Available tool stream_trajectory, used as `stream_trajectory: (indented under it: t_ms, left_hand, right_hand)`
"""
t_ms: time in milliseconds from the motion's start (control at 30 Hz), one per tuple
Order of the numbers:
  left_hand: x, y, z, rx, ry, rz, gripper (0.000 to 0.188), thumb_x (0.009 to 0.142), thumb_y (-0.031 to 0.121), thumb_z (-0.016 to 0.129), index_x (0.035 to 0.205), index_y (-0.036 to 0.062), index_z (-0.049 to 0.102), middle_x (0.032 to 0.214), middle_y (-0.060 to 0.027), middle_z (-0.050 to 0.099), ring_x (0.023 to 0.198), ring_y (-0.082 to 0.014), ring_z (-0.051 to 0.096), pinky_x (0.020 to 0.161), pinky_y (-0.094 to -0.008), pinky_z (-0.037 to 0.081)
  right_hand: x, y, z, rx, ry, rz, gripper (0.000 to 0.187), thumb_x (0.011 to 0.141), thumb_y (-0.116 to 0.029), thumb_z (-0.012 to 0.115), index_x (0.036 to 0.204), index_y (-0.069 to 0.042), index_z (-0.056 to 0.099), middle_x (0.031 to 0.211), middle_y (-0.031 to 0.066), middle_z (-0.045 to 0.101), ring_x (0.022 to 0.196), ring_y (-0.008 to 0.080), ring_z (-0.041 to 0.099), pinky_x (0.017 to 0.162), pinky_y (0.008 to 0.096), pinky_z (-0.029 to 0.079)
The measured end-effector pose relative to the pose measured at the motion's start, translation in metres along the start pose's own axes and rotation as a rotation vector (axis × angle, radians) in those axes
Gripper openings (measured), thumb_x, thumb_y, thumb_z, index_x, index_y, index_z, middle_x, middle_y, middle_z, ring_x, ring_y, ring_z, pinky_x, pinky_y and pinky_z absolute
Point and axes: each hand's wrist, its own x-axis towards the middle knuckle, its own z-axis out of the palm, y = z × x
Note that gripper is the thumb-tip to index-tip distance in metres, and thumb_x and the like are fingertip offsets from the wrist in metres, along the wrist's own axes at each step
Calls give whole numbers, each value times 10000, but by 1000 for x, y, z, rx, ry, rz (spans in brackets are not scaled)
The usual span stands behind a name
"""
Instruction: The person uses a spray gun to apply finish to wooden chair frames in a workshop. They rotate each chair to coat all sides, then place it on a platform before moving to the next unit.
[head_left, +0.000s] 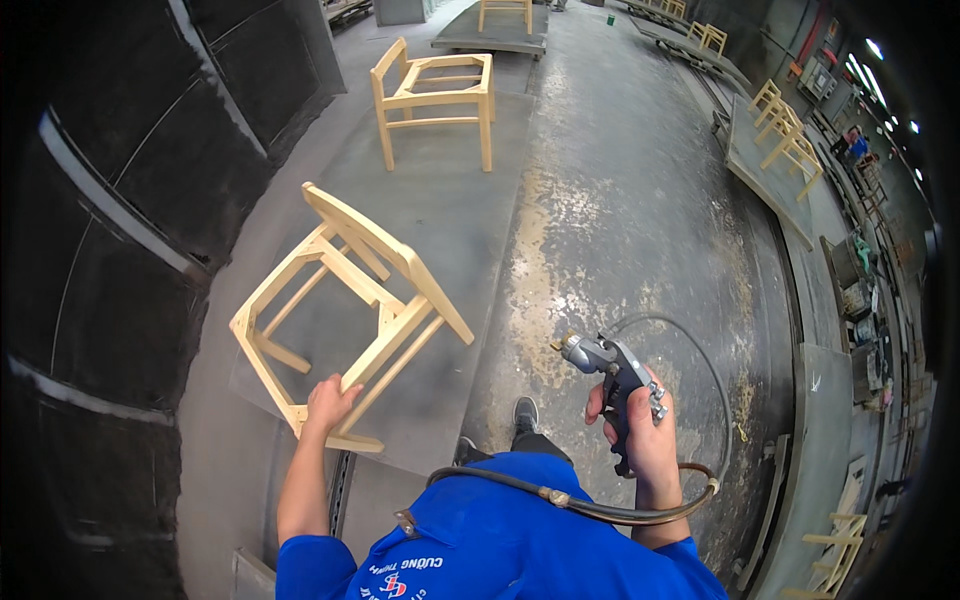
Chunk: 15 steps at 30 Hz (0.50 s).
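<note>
Pale bare wood forms the near chair frame (385, 342), which is set over a grey board (450, 240) to the left of the scene. The left hand (330, 402) is closed on a near corner of its seat frame. Whether every foot of the chair bears on the board cannot be told. The right hand (648, 425) is wrapped around the handle of a metal spray gun (622, 385), nozzle toward the left, above the floor and well apart from the wood. A dark hose (600, 513) runs across the blue shirt (500, 550) to the right forearm.

Board surface: flat and dull grey. A second chair frame (440, 98) stands upright on its far part. Beyond lies another grey platform (465, 36), bearing a further frame.

Floor (630, 190): grey, scuffed, with pale worn patches along the board's right edge and more to the right.

Room: dark panels (150, 150) with lighter strips line the left side. At far right, a row of chair frames (780, 128) stands on a raised platform (745, 140); strip lights (858, 72) shine beyond, and people (858, 146) appear there, too small for detail.
</note>
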Motion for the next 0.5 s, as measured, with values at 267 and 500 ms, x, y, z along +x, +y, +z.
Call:
stream_trajectory:
  t_ms: [267, 500]
  left_hand:
    - [10, 37, -71, -155, 105, -39, 526, 908, 481, 675, 857, -40, 623, 854, -305, 677, 892, -496, 654, 759, -538, 505]
    - [18, 2, -93, -124, 202, -108, 512, 967, 462, 606, 1072, -40, 610, 1049, -292, 680, 1028, -469, 642, 878, -527, 496]
  right_hand:
    - [22, -18, 13, 25, -176, -167, 721, 964, -579, 603, 1369, 14, 537, 840, 83, 678, 575, 35, 484, 496, 197, 380]
    - [29, 18, 6, -91, -44, 99, 571, 1021, -478, 562, 1327, 3, 561, 806, 57, 662, 583, 37, 515, 476, 186, 372]
